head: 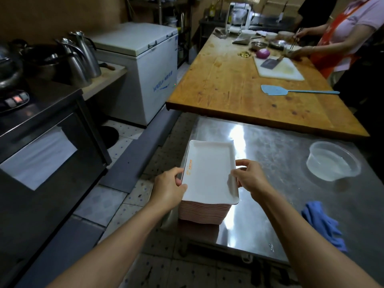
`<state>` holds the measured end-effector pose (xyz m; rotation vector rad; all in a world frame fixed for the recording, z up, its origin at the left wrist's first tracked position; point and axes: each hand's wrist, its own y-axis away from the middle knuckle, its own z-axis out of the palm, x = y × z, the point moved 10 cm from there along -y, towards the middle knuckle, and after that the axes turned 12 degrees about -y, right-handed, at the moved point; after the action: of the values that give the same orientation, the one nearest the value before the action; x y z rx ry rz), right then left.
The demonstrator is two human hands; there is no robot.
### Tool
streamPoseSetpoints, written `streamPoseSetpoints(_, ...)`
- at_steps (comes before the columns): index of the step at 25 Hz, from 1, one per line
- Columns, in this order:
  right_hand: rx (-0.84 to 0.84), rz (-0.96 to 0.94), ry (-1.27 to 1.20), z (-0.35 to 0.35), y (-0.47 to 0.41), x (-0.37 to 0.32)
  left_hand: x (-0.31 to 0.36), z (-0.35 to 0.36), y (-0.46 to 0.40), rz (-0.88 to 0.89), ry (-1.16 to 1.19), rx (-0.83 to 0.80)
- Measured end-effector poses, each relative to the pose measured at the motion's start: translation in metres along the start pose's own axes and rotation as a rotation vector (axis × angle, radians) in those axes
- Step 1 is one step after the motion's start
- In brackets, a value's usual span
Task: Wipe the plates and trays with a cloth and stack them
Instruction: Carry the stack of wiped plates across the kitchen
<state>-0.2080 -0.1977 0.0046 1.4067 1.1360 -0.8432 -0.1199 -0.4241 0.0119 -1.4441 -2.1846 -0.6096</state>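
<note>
Tray (209,173): white, rectangular, on top of the tray stack (202,212) at the near left edge of the steel surface (280,163).
Around: blue cloth (323,224) lies crumpled to the right, apart from the stack; clear plastic bowl (332,162) farther right; wooden table (239,80) behind.
Left hand (168,189): fingers curled on the tray's left rim, gripping it.
Right hand (250,176): fingers pinch the tray's right rim.

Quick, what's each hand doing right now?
Left hand: grips the left edge of the top tray.
Right hand: grips the tray's right edge.
</note>
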Motion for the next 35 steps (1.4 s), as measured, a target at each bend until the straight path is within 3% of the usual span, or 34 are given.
streamPoseSetpoints(8, 0.061, -0.176, 0.329, 0.002, 0.0, -0.013, -0.005, 0.001, -0.003, -0.019, -0.055, 0.049)
streamPoseSetpoints(14, 0.058, -0.169, 0.436, 0.004, 0.0, -0.004, -0.01, 0.009, -0.004, -0.052, -0.047, 0.015)
streamPoseSetpoints(17, 0.055, -0.091, 0.261, 0.001, 0.005, 0.008, -0.023, 0.017, -0.006, -0.13, 0.071, -0.064)
streamPoseSetpoints(20, -0.039, 0.123, 0.0, 0.008, 0.013, 0.039, -0.024, 0.041, -0.001, -0.23, 0.503, -0.285)
streamPoseSetpoints(23, -0.198, 0.257, -0.125, 0.029, 0.021, 0.062, -0.012, 0.066, 0.002, -0.23, 0.783, -0.449)
streamPoseSetpoints(30, -0.229, 0.285, -0.543, 0.052, 0.022, 0.081, 0.001, 0.084, 0.003, -0.134, 1.099, -0.52)
streamPoseSetpoints(35, -0.195, 0.253, -0.616, 0.052, 0.02, 0.082, 0.003, 0.086, 0.002, -0.123, 1.187, -0.488)
